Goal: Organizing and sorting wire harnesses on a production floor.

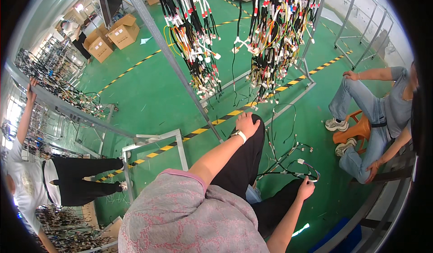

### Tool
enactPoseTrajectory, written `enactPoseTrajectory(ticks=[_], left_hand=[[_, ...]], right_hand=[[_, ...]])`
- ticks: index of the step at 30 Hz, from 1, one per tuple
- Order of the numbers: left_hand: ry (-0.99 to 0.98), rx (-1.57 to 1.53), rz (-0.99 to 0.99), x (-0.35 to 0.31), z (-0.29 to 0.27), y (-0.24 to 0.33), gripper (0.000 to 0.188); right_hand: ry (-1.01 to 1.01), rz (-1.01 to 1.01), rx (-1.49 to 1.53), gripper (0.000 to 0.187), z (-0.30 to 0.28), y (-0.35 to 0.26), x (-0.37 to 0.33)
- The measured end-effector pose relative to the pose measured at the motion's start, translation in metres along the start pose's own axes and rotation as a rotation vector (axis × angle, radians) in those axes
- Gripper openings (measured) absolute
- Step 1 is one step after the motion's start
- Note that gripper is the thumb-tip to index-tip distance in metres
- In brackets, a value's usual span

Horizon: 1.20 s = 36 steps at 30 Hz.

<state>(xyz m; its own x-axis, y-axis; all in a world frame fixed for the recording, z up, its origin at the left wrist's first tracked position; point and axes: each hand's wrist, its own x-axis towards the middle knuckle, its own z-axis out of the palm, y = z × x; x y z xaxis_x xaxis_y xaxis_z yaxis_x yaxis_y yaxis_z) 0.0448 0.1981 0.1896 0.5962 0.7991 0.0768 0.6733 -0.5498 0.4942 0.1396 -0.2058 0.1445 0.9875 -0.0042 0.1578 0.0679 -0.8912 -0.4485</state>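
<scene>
My left hand (247, 126) lies over my raised left knee, its fingers stretched out and holding nothing. A pale band is around that wrist. At my right knee, my right hand (306, 189) is closed on a wire harness (280, 171), near a thin looped wire end. The harness has black branches and small pale connectors, and it spreads out beyond my knees over the green floor. A white connector (301, 161) stands out just past the right hand. Part of the harness is hidden behind my right leg.
Dense bundles of harnesses (275, 41) hang from a metal rack ahead. A seated person (388, 104) is on an orange stool (354, 129) to the right; another person (54, 181) stands at left by a rail. Cardboard boxes (124, 32) sit far left.
</scene>
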Motion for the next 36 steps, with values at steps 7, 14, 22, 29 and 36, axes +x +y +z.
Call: enactPoseTrajectory(ticks=[7,14,22,29,36], left_hand=[[-0.003,0.006,-0.006,0.0,-0.002,-0.001,0.054],[-0.023,-0.011,-0.011,0.001,-0.003,0.001,0.055],[0.025,0.01,-0.003,0.001,-0.002,-0.001,0.051],[0.035,0.068,0.032,-0.005,0.002,0.012,0.051],[0.04,0.083,0.008,-0.003,-0.001,0.007,0.049]], right_hand=[[-0.009,0.006,0.01,0.038,0.0,-0.004,0.001],[0.031,-0.014,-0.029,0.039,0.0,-0.004,0.0],[-0.03,-0.019,0.053,0.041,0.003,-0.008,0.002],[-0.003,-0.013,0.014,0.049,0.009,0.012,0.007],[-0.03,0.004,0.006,0.048,0.014,0.005,0.008]])
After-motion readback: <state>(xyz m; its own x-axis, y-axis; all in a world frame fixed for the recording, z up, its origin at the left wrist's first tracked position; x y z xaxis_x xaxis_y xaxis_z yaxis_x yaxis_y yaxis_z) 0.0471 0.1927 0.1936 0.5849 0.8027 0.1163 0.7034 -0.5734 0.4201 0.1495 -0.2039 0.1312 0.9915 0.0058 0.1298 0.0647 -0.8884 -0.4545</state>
